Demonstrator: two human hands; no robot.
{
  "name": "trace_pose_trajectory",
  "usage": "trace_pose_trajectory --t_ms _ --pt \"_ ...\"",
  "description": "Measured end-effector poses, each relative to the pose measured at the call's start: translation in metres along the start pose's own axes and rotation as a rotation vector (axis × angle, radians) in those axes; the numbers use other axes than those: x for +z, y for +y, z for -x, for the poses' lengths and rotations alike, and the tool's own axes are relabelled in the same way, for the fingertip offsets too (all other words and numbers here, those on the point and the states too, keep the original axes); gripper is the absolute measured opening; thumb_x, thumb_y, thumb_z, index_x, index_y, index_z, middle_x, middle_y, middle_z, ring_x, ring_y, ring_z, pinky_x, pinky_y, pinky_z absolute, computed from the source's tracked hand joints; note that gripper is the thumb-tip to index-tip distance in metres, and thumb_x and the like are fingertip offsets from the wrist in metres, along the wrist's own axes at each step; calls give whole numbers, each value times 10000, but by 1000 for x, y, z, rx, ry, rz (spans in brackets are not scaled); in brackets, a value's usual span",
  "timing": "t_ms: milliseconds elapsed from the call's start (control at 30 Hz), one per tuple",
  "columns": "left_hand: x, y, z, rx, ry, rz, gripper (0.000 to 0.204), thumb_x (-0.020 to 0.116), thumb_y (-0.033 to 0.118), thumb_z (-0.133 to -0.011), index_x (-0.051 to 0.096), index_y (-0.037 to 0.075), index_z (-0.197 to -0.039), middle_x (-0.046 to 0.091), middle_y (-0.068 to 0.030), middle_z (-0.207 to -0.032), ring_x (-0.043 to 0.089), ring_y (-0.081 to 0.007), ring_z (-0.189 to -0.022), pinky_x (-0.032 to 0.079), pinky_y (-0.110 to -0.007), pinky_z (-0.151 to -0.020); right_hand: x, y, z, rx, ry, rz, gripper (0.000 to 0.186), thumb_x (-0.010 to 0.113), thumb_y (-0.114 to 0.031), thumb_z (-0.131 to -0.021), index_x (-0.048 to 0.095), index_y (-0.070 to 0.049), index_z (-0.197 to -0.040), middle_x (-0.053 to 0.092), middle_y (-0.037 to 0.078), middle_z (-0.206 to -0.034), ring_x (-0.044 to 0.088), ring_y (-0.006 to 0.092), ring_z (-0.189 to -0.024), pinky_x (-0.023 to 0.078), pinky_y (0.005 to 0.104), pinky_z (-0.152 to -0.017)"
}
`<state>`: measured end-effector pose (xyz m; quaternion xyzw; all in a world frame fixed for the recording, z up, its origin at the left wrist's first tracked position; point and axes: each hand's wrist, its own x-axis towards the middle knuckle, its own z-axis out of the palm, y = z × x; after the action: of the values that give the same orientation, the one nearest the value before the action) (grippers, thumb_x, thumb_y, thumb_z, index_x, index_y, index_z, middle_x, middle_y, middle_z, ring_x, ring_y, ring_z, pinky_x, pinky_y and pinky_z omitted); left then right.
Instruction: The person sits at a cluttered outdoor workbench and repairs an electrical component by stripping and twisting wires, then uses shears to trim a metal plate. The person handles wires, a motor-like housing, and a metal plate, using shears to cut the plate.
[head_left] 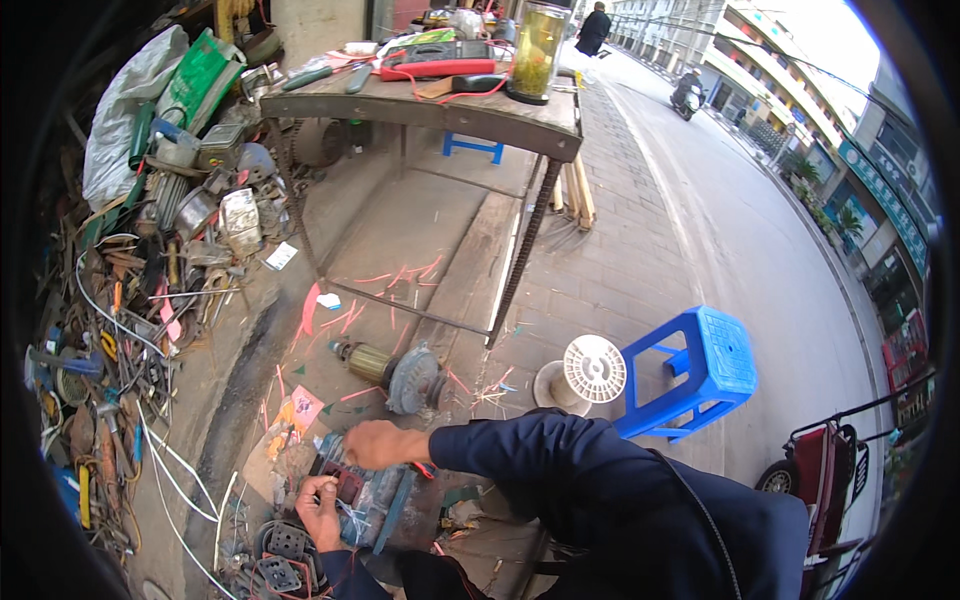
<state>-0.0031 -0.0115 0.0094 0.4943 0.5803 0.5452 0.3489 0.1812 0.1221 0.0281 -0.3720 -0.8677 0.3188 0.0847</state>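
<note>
In front of me on the ground sits a blue motor housing (388, 500), with an opened box on its side holding a dark red block (349, 487). My left hand (319, 512) is at the left edge of that box, thumb and fingertips pinched together; whatever is between them is too small to make out. Over the box's far end, my right hand (376, 444) is closed in a fist, its fingers turned down and hiding what they grip. Pale wires (354, 522) stick out of the housing near my left hand. Beyond my right hand lies a motor rotor (368, 362) with a grey finned end cover (412, 381).
A metal-legged worktable (440, 112) with a red-and-black meter (438, 66) stands ahead. Scrap and tools (110, 350) are heaped along the left. To the right are a white spool (594, 368) and a blue plastic stool (715, 355). Red tubing scraps (350, 315) litter the ground.
</note>
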Motion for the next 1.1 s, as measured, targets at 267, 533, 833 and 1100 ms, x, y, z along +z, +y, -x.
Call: trace_pose_trajectory --t_ms 267,533,833,1100 --pt "-3 -5 -1 -8 -60 -39 168 702 142 -976 649 5 -894 600 -5 -837 517 -111 -809 424 -279 -777 -24 -14 -19 -125 -188 -599 205 637 -178 -867 748 -7 -865 736 203 -856 724 362 -853 560 465 -744" --pt "-2 -10 1 -46 -13 47 108 681 65 -946 645 3 -865 586 -28 -838 505 -127 -798 417 -280 -773 -6 -6 -17 -173 -569 -627 206 655 -182 -828 788 -63 -932 723 176 -793 657 317 -712 495 462 -614" --pt "-6 -9 2 -39 -28 22 67 676 24 -920 651 1 -863 608 -35 -840 537 -130 -804 430 -285 -784 -18 -20 -13 -464 -802 -352 184 670 -176 -859 782 -57 -944 734 137 -804 710 258 -798 530 422 -704" --pt "-2 -2 0 16 -35 4 101 707 61 -919 659 7 -849 592 -23 -808 519 -125 -776 417 -281 -761 -22 -23 -6 -93 -348 304 193 635 -113 -814 748 -19 -939 754 176 -918 737 342 -893 562 477 -726"
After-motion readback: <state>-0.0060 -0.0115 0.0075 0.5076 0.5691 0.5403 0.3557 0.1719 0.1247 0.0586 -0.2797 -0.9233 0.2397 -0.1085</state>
